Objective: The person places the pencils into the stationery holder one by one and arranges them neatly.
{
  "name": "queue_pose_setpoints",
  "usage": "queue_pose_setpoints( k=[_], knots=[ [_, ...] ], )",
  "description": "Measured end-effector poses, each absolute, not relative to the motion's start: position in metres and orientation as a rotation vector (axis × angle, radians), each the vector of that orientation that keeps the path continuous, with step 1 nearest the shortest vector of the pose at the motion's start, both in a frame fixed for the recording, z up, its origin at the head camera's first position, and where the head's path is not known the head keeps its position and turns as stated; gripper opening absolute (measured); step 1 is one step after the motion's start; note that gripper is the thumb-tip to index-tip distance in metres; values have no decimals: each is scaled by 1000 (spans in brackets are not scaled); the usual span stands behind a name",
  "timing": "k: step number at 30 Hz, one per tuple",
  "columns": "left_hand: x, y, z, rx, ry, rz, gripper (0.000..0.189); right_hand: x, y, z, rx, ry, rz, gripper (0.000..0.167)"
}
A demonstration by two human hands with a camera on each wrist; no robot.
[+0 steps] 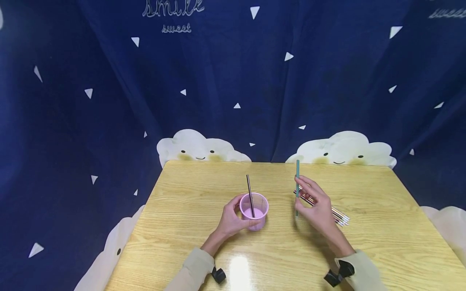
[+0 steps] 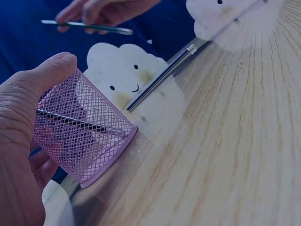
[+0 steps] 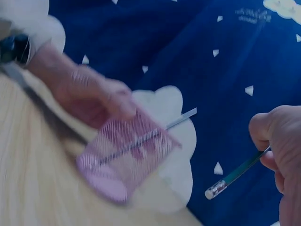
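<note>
My left hand [image 1: 233,220] grips a pink mesh pen cup [image 2: 89,132] round its side, fingers behind and thumb in front. The cup stands on the table, and one dark pencil [image 1: 250,194] leans inside it. To the right, my right hand [image 1: 314,204] pinches a green pencil [image 1: 297,173] between thumb and fingers. That pencil is held upright above the table, its white eraser end [image 3: 210,193] pointing down. Beneath and beside the right hand lie several more pencils [image 1: 340,216], partly hidden by it.
The light wood table [image 1: 189,186] reaches back to a dark blue curtain [image 1: 218,81] printed with white clouds and triangles. A black wrist strap [image 1: 340,273] sits on the right sleeve, and another strap [image 1: 218,275] is at the left cuff.
</note>
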State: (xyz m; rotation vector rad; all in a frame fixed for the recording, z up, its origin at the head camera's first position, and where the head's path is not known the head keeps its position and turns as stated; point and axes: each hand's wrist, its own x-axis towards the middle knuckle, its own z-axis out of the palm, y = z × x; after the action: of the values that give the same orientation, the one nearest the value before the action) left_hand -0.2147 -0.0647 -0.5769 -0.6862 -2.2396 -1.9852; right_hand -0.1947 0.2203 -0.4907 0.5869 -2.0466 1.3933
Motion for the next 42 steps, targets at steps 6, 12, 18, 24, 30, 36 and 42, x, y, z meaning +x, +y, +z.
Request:
queue_pose_setpoints(
  k=[6, 12, 18, 24, 30, 36, 42],
  knots=[
    [-215, -64, -578, -698, -2222, -1973, 84, -199, 191, -470, 684, -1832, 1579, 63],
    [-215, -64, -578, -712, -2195, -2009, 83, -215, 173, -482, 745, -1796, 1603, 63],
    [-216, -65, -578, -707, -2229, -1994, 83, -226, 156, -498, 783, -1852, 1552, 61],
    [-216, -67, -578, -714, -2233, -1981, 83, -229, 144, -517, 828, -1930, 1424, 58],
    [-215, -67, -577, -719, -2231, -1963, 83, -223, 139, -528, 901, -2014, 1323, 60],
    [-216, -66, -577, -712, -2227, -1981, 83, -218, 140, -529, 901, -2130, 1238, 54],
    [-216, -66, -576, -692, -2260, -1950, 83, -216, 139, -530, 891, -2164, 1161, 50]
  ],
)
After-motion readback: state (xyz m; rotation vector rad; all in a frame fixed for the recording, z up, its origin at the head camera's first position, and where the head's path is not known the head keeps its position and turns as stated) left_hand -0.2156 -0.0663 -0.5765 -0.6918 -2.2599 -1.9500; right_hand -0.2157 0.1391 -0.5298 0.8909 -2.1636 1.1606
